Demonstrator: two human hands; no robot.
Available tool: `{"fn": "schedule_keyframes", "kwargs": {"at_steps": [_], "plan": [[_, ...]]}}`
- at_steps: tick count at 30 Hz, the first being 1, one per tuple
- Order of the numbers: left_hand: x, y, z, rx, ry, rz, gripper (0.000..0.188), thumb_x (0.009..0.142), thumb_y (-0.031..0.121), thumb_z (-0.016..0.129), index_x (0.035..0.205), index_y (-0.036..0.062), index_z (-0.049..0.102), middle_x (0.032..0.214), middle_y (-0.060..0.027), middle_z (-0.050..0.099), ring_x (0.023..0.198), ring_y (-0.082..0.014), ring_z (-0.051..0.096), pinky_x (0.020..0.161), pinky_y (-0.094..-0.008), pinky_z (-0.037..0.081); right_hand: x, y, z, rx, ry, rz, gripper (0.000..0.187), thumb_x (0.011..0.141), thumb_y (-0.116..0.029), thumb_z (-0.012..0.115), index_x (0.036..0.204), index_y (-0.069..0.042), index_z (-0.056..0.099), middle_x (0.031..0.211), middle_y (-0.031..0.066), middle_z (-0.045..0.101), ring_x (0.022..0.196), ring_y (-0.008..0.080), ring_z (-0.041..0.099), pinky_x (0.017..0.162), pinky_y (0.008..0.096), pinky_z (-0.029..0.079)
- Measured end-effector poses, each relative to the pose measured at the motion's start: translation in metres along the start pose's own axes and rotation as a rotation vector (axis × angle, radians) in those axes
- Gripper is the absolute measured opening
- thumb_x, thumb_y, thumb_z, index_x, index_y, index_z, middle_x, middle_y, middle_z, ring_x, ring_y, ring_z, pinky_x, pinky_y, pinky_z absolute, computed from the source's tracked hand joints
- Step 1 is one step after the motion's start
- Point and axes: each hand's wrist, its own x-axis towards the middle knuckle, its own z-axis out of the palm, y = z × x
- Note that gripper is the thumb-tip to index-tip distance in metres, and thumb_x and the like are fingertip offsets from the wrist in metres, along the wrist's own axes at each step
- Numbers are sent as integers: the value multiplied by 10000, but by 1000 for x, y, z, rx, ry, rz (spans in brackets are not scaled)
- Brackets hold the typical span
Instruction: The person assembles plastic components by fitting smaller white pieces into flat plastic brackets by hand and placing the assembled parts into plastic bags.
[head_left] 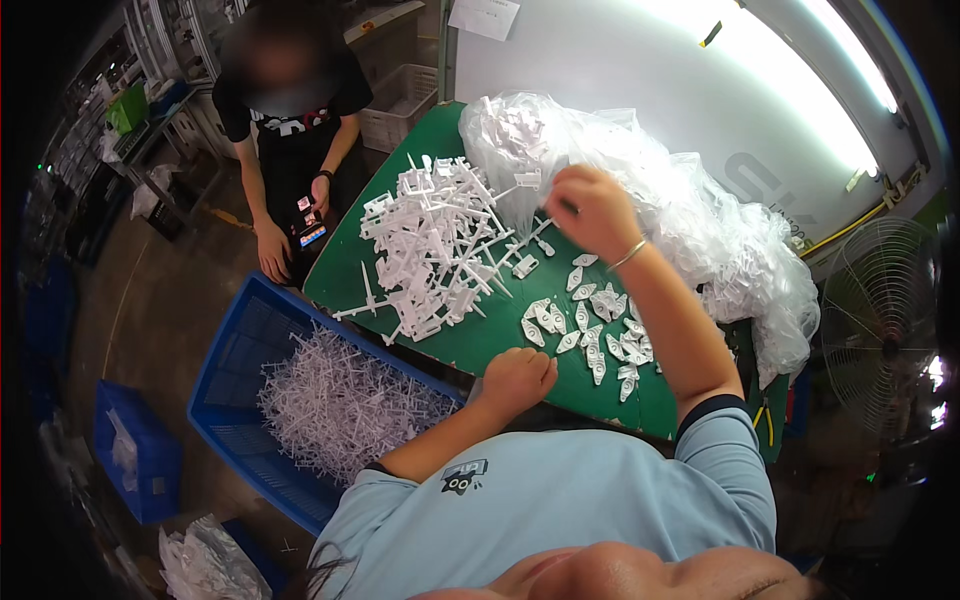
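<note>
Hand, left (520, 380): curled closed at the near edge of the green table (345, 275); whether it held anything, I could not tell.
Oval pieces (583, 318): lay scattered just right of that hand; probably light, stiff and smooth, best pinched by their rims.
Hand, right (592, 215): raised beyond them, fingers bent inward with little gap; a white piece (528, 178) showed by the fingertips, its hold unclear.
Stemmed parts (430, 250): heaped left of the right hand; likely light and rigid, with snappable stems, so thicker middles suited gripping.
Clear bags (650, 180): bulged along the far side.
</note>
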Motion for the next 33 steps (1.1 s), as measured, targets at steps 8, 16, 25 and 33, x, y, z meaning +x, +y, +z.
{"fn": "schedule_keyframes", "kwargs": {"at_steps": [8, 16, 25, 33], "plan": [[-1, -7, -1, -80, 70, 25, 257, 783, 186, 688, 597, 101, 532, 609, -63, 526, 566, -267, 571, 512, -400, 469, -16, 3, 67, 250, -29, 567, 279, 814, -283, 701, 867, -9, 698, 955, 116, 654, 801, 234, 651, 719, 359, 517], [-2, -7, -4, -88, 1, 18, 256, 815, 198, 662, 615, 91, 544, 621, -70, 542, 592, -278, 583, 538, -411, 475, -30, 18, 84, 1142, -76, 1051, 368, 914, -351, 648, 1145, -65, 648, 949, 4, 630, 730, 105, 606, 546, 228, 419], [25, 3, -45, -263, -238, -38, 208, 844, 225, 640, 709, 69, 615, 688, -86, 594, 641, -325, 585, 606, -454, 466, -48, 42, 92, 1359, 51, 974, 339, 919, -316, 632, 1157, -75, 648, 1075, -10, 647, 790, 114, 607, 582, 252, 433], [99, 21, -37, 93, -138, -256, 548, 816, 232, 665, 1211, -116, 516, 1376, -323, 391, 973, -427, 619, 878, -457, 517, -62, 68, 106, 1638, 161, 836, 360, 964, -256, 555, 1227, -11, 571, 1255, 89, 617, 1121, 224, 590, 917, 357, 477]]}}
